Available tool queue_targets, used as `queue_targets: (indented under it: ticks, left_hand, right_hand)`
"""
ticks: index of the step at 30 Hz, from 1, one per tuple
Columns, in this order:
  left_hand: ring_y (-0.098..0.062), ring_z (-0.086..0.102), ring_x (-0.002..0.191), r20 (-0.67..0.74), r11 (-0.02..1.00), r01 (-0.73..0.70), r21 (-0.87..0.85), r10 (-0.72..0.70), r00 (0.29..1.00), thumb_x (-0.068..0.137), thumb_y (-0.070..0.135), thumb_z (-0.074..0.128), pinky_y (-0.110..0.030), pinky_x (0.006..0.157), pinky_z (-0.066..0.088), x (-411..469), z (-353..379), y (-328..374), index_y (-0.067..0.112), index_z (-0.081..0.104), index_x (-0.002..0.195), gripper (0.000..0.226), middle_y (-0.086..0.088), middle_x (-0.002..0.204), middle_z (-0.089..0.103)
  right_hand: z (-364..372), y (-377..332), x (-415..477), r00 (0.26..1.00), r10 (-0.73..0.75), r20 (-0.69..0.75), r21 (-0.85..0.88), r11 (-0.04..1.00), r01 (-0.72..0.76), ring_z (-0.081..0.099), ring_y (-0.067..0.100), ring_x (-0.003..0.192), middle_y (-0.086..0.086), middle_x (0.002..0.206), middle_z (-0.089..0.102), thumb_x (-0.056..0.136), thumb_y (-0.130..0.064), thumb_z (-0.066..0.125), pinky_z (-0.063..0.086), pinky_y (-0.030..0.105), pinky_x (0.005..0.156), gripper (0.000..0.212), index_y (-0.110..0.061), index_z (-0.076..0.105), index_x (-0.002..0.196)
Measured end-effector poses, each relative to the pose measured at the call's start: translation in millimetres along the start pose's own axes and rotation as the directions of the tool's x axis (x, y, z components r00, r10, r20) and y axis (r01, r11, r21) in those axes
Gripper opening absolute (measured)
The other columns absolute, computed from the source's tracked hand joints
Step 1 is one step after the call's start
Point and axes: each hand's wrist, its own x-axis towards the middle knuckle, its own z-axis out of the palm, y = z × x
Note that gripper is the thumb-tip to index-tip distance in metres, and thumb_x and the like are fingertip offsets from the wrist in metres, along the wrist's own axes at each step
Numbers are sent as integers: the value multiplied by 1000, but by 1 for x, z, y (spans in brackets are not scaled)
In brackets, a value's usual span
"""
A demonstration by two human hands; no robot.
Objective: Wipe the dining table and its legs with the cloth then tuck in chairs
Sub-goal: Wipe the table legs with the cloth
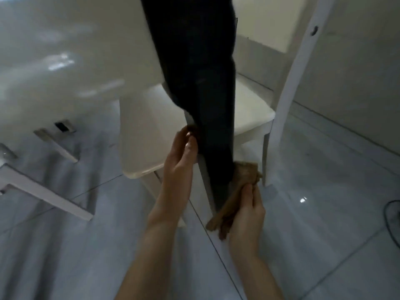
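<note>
head view looks down along a dark, squarish bench leg that runs from the top of the frame to the pale grey glossy tiled floor. the glossy white bench top fills the upper left, blurred and catching streaks of light.

the left grip is on the leg's left edge about halfway down, fingers curled round it and clamped on the leg. the right grip is lower, on the leg's right side near the floor, and is closed on a crumpled brown cloth. the cloth is pressed against the lower part of the leg; one bunch of it sticks up above the fingers and another end hangs out below the palm, just beside the foot of the leg. both forearms are bare and reach in from the bottom edge.

behind the leg, to its left, is the cream seat of a white wooden chair. to its right stands a second white chair with a cream seat and a tall white back post, close to a pale wall. more white wooden chair framing shows at the left, under the bench top. a thin black cable loops on the floor at the right edge.
</note>
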Motion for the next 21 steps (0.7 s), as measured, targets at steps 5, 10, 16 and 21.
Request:
queue_targets:
  ticks: [5, 10, 16, 21]
  left_hand:
    - [11, 58, 98, -41, 846, 340, 410, -356, 934, 98, 30, 47, -9, 83, 44, -82, -10, 57, 42, 57, 116, 24, 27, 105, 62]
    - [5, 62, 93, -45, 654, 629, 420, -677, 734, 95, 17, 55, -16, 82, 45, -194, -14, 203, 32, 66, 100, 20, 12, 102, 68]
    - [-2, 64, 92, -38, 550, 701, 454, -774, 632, 92, 22, 54, -28, 88, 50, -267, -35, 412, 35, 67, 91, 19, 14, 94, 71]
    - [-4, 64, 88, -178, 569, 672, 474, -685, 706, 92, 25, 54, -27, 83, 50, -273, -82, 518, 36, 64, 91, 15, 10, 93, 70]
  right_hand:
    - [-44, -95, -48, 893, 449, 30, 37, 892, -450, 71, 21, 80, 7, 85, 75, 100, -41, 38, 51, 35, 74, 47, -6, 66, 111]
    - [-65, -242, -154, 720, 693, -42, 56, 721, -691, 67, 31, 94, 17, 103, 72, 99, -42, 39, 55, 35, 77, 48, -5, 67, 110]
    - [-57, -419, -273, 716, 692, -86, -143, 703, -697, 72, 27, 78, 20, 92, 73, 100, -41, 39, 60, 37, 66, 48, -2, 60, 118]
    - [-38, -490, -320, 719, 695, 0, -238, 699, -675, 72, 27, 71, 23, 94, 72, 99, -45, 39, 60, 33, 58, 55, 0, 58, 124]
